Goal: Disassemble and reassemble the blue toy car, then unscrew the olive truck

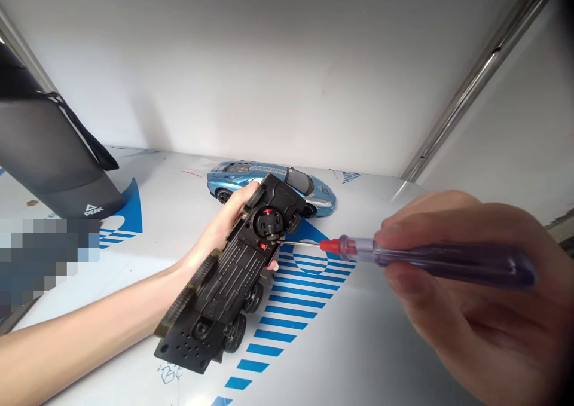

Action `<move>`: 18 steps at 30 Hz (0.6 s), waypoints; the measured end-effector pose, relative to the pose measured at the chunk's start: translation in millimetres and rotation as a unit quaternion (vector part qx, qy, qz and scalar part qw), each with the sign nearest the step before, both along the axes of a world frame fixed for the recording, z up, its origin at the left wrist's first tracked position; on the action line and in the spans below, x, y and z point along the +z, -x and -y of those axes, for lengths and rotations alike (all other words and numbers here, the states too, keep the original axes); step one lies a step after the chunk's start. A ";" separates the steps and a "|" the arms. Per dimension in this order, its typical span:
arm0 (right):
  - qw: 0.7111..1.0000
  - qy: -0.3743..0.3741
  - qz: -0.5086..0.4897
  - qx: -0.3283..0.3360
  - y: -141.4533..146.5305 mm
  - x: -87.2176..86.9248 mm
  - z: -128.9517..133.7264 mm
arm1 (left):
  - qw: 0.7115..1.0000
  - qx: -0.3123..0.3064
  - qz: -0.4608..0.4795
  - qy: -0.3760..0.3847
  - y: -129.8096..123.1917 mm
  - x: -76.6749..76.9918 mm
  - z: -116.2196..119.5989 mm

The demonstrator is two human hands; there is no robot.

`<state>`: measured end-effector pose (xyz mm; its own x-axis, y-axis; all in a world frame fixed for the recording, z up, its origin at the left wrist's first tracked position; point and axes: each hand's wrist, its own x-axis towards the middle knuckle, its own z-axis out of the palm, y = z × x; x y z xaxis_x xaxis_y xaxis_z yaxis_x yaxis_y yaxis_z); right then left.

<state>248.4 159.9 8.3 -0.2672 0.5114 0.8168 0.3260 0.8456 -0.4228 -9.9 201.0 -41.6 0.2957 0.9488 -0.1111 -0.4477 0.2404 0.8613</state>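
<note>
A black toy truck chassis (233, 268) is held with its underside facing me, tilted over the table. My left hand (242, 205) grips it from behind; most of its fingers are hidden, with a fingertip showing at the right edge. Closed around the purple see-through handle of a screwdriver (448, 259) is my right hand (466, 298). The screwdriver's thin metal shaft points left, its tip at the chassis near a small red part and the round black piece. Whether the tip touches a screw is too small to tell.
Behind the chassis stands a light blue toy car (269, 179). A dark grey bottle (54, 155) with a strap is at the left. The table (350, 346) has blue stripes, with a pale wall and metal posts behind.
</note>
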 end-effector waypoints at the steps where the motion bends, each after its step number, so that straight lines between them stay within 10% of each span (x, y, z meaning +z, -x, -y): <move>1: 1.000 0.006 0.004 -0.002 -0.3 -0.6 -0.1 | 1.000 0.002 0.000 -0.005 -1.6 1.8 2.2; 18: 0.998 0.037 0.027 -0.039 -3.3 -8.0 3.7 | 0.996 0.046 -0.060 0.038 -15.5 24.3 21.3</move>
<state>251.7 156.2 0.2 -0.2667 0.5911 0.7612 0.4127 0.7838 -0.4640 5.6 179.8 -17.3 0.1884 0.9587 -0.2132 -0.3655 0.2699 0.8908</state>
